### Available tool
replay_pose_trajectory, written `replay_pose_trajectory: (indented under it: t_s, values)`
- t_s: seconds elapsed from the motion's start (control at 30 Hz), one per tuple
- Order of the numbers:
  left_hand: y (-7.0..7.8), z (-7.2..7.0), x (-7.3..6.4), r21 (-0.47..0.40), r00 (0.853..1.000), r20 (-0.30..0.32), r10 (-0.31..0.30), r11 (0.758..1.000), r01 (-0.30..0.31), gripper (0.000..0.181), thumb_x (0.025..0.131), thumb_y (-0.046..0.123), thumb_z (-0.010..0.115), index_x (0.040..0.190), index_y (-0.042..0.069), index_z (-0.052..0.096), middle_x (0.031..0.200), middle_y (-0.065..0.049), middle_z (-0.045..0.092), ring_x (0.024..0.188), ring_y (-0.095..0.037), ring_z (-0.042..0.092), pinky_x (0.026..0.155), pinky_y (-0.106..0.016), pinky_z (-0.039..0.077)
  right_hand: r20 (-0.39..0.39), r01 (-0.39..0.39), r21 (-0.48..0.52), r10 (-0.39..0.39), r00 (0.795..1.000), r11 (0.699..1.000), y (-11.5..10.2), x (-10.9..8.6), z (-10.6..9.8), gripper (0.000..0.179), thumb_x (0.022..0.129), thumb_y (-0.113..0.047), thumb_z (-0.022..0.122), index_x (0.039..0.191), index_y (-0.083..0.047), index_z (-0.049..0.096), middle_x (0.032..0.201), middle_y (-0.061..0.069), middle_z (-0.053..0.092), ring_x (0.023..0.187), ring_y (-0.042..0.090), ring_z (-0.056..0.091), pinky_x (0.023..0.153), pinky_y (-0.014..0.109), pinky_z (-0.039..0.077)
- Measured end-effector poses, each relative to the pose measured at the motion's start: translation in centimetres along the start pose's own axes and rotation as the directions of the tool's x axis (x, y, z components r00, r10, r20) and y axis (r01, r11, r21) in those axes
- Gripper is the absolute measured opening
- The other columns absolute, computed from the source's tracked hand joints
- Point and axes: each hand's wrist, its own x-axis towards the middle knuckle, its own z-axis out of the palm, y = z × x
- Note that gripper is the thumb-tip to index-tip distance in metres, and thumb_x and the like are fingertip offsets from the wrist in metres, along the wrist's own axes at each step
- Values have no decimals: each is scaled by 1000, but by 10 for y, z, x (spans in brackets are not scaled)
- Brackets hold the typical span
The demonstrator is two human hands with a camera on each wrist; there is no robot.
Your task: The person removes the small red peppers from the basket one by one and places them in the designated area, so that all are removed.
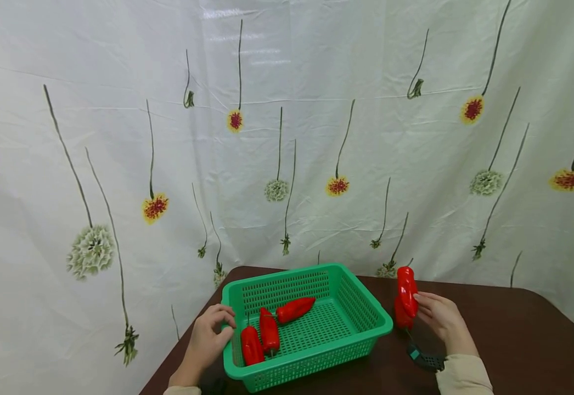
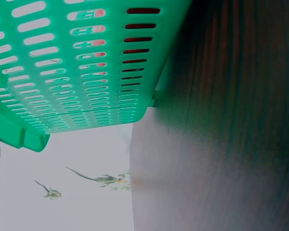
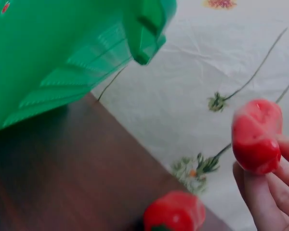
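A green plastic basket (image 1: 311,359) with slotted walls stands on the table, holding three red peppers (image 1: 294,310). At its left rim is my left hand (image 1: 207,336), fingers and thumb bent over the edge. To the right of the basket, my right hand (image 1: 440,314) pinches a red pepper (image 3: 256,137) between thumb and fingers, raised above the tabletop. Another red pepper (image 3: 174,211) lies on the table beneath it, partly covered by the held one in the head view.
The dark brown table (image 1: 509,334) extends to the right of the basket. Behind it hangs a white cloth (image 1: 316,219) printed with flowers. A black strap with a small device (image 1: 425,357) is at my right wrist.
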Motion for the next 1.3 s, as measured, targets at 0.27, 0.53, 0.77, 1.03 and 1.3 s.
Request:
replay_pose_trajectory:
  t_s: [0.27,0.53,0.77,1.03,1.3]
  values:
    - [1,0,0,2,1000,5,-4,1000,4,33,73,-12,60,68,20,64,93,-3,69,92,-12,59,72,-28,47,-100,-59,49,64,993,997,14,4,-10,66,98,-19,60,149,13,32,105,3,64,75,-1,63,73,23,57]
    - [1,0,1,-12,1000,6,7,1000,-7,30,73,-13,60,69,17,65,94,-5,68,93,-13,59,70,-27,47,-197,-55,111,77,977,992,25,5,-11,60,95,-13,63,143,16,41,89,-5,62,70,-1,62,68,21,56]
    - [-1,0,0,-5,1000,6,-12,1000,12,32,73,-12,60,68,19,65,94,0,68,94,-13,59,70,-27,46,-267,-57,129,90,959,990,35,8,-12,43,93,-9,64,126,17,57,72,-12,60,65,0,62,63,20,55]
    - [1,-1,-1,-8,999,16,-32,999,33,29,74,-12,60,68,16,66,96,-6,69,95,-13,58,70,-27,46,-328,-56,135,98,940,989,43,8,-7,30,89,-1,64,112,18,63,69,-6,61,61,3,63,60,22,55]
    - [0,0,0,0,1000,14,-26,1000,26,27,74,-11,59,68,15,66,95,-8,69,95,-16,60,71,-28,48,-379,-64,95,96,920,993,48,10,-4,36,88,1,64,116,23,59,78,4,61,61,4,60,57,24,54]
